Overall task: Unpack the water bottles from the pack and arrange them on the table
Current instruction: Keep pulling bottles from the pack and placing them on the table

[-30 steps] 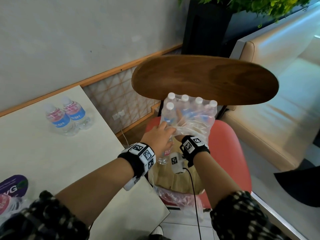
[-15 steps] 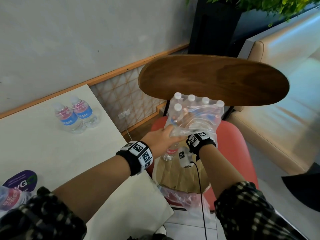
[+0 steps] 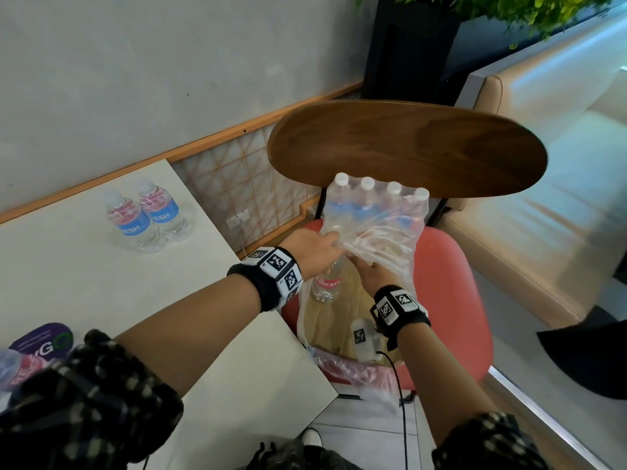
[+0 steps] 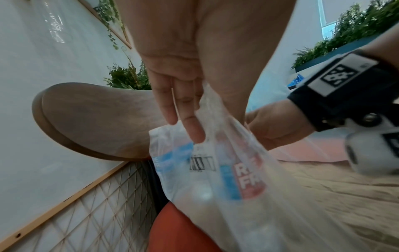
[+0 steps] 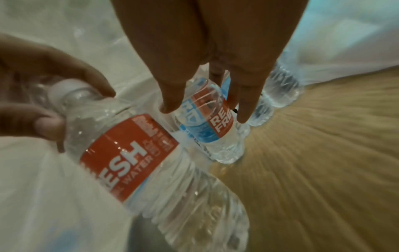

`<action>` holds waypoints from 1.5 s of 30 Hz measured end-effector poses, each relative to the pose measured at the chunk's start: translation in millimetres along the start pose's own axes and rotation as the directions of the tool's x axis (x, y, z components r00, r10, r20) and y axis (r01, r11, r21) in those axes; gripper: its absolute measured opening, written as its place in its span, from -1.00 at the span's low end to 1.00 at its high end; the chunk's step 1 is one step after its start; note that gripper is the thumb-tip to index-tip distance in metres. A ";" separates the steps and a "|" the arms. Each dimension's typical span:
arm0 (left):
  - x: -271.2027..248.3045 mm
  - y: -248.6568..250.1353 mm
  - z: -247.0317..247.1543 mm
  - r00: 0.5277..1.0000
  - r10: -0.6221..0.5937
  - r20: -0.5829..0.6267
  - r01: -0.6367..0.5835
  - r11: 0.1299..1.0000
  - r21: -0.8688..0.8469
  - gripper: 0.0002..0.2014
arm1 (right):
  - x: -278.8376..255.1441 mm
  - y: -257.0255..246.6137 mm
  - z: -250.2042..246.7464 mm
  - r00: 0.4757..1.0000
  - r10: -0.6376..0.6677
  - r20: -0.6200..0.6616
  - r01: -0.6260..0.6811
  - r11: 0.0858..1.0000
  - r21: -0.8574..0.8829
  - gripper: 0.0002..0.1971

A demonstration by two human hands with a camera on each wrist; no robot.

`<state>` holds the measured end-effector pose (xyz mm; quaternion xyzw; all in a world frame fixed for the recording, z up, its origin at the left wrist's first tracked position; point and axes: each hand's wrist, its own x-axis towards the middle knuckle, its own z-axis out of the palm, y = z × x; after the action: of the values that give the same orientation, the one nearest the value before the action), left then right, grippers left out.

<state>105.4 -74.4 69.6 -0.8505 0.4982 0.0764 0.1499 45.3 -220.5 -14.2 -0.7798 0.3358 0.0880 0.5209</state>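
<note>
A shrink-wrapped pack of water bottles [image 3: 373, 212] stands on a red chair seat [image 3: 451, 283], its wrap torn open at the near side. My left hand [image 3: 325, 245] pinches the neck of one bottle [image 3: 327, 283] with a red label, which hangs tilted just outside the pack's left front corner. In the right wrist view that bottle [image 5: 134, 162] fills the lower left, with my left hand [image 5: 43, 116] at its cap. My right hand [image 3: 368, 266] has straight fingers under the loose wrap, pointing at a packed bottle [image 5: 207, 122]. Two bottles [image 3: 127, 222] [image 3: 159, 212] stand on the white table [image 3: 84, 283].
The chair's wooden backrest [image 3: 407, 147] rises right behind the pack. Brown paper [image 3: 339, 323] lies under the pack on the seat. Another bottle [image 3: 17, 368] and a purple item [image 3: 40, 340] lie at the table's near left. A beige bench [image 3: 543, 198] stands to the right.
My left hand has drawn the bottle down and left, out of the pack. My right hand has pulled back from deep inside the wrap to its opening.
</note>
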 end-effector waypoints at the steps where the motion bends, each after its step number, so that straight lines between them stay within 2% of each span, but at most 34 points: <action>1: -1.4 -1.3 1.4 1.000 0.019 -0.019 -0.019 1.000 0.015 -0.65 | -7.7 5.5 -2.1 1.000 -0.008 0.003 0.008 0.999 0.034 -0.43; 4: -9.1 -3.0 8.9 0.997 0.053 -0.062 -0.051 0.998 0.030 -0.59 | -20.4 20.4 2.7 0.996 -0.031 -0.088 0.032 0.999 0.008 -0.45; 5: -13.0 -3.7 12.6 0.992 0.067 -0.109 -0.065 0.998 0.028 -0.57 | -22.9 27.4 4.4 0.992 -0.044 -0.116 0.044 0.999 -0.001 -0.46; 8: -31.3 -0.5 20.5 0.968 0.102 -0.231 -0.099 0.995 0.026 -0.52 | -32.6 45.4 12.5 0.955 -0.216 -0.204 0.202 0.976 -0.087 -0.40; 11: -50.4 3.8 32.9 0.931 0.149 -0.333 -0.159 0.987 -0.001 -0.45 | -47.4 52.5 19.6 0.897 -0.373 -0.237 0.341 0.925 -0.165 -0.51; 13: -65.5 4.3 38.2 0.917 0.130 -0.378 -0.166 0.984 -0.064 -0.49 | -61.5 52.9 22.7 0.922 -0.332 -0.201 0.330 0.943 -0.041 -0.57; 15: -84.6 2.0 42.4 0.896 0.057 -0.440 -0.173 0.958 -0.229 -0.53 | -79.8 49.5 25.5 0.948 -0.273 -0.165 0.292 0.951 0.102 -0.69; 17: -106.4 -1.0 42.7 0.882 -0.057 -0.467 -0.155 0.902 -0.404 -0.55 | -103.2 42.2 25.6 0.939 -0.320 -0.128 0.339 0.923 0.183 -0.77; 20: -144.1 -13.0 39.6 0.918 -0.191 -0.346 -0.029 0.840 -0.541 -0.55 | -143.1 31.5 33.5 0.873 -0.487 -0.014 0.486 0.868 0.097 -0.81; 23: -178.9 -34.4 35.0 0.938 -0.289 -0.190 0.121 0.788 -0.603 -0.59 | -170.2 28.4 55.8 0.855 -0.502 0.130 0.498 0.865 0.067 -0.69; 26: -212.2 -52.1 40.2 0.939 -0.343 -0.019 0.289 0.818 -0.498 -0.54 | -196.2 22.1 91.8 0.831 -0.472 0.295 0.471 0.879 0.081 -0.72; 29: -247.9 -67.7 57.2 0.926 -0.343 0.157 0.377 0.828 -0.416 -0.44 | -222.5 11.6 140.1 0.753 -0.468 0.462 0.497 0.865 0.065 -0.71; 31: -269.2 -78.5 72.7 0.899 -0.338 0.279 0.428 0.816 -0.389 -0.47 | -233.9 5.1 174.8 0.697 -0.451 0.557 0.526 0.850 0.030 -0.69; 33: -288.0 -86.0 85.2 0.878 -0.347 0.328 0.461 0.797 -0.390 -0.62 | -243.2 -0.7 205.7 0.643 -0.439 0.628 0.557 0.830 0.010 -0.63; 35: -305.2 -90.8 92.8 0.879 -0.386 0.280 0.475 0.760 -0.443 -0.72 | -250.0 -6.6 231.1 0.618 -0.441 0.651 0.572 0.820 0.013 -0.61; 38: -325.0 -90.0 97.6 0.884 -0.400 0.241 0.465 0.705 -0.536 -0.75 | -256.4 -10.5 256.7 0.637 -0.454 0.623 0.536 0.842 0.065 -0.60; 41: -337.3 -82.7 99.0 0.887 -0.364 0.284 0.461 0.711 -0.531 -0.57 | -256.6 -10.0 263.2 0.659 -0.402 0.636 0.479 0.876 0.057 -0.55; 43: -344.6 -81.7 95.9 0.891 -0.363 0.273 0.454 0.716 -0.530 -0.48 | -256.3 -6.7 257.9 0.684 -0.303 0.664 0.336 0.938 0.082 -0.48; 45: -354.5 -83.5 89.7 0.897 -0.371 0.239 0.441 0.720 -0.536 -0.44 | -253.7 1.1 251.4 0.733 -0.184 0.655 0.086 0.980 0.179 -0.44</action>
<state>5.5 285.9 99.0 -0.9376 0.2430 0.2375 -0.0736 -94.4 108.0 -2.6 -0.6812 0.0744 0.2999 0.6636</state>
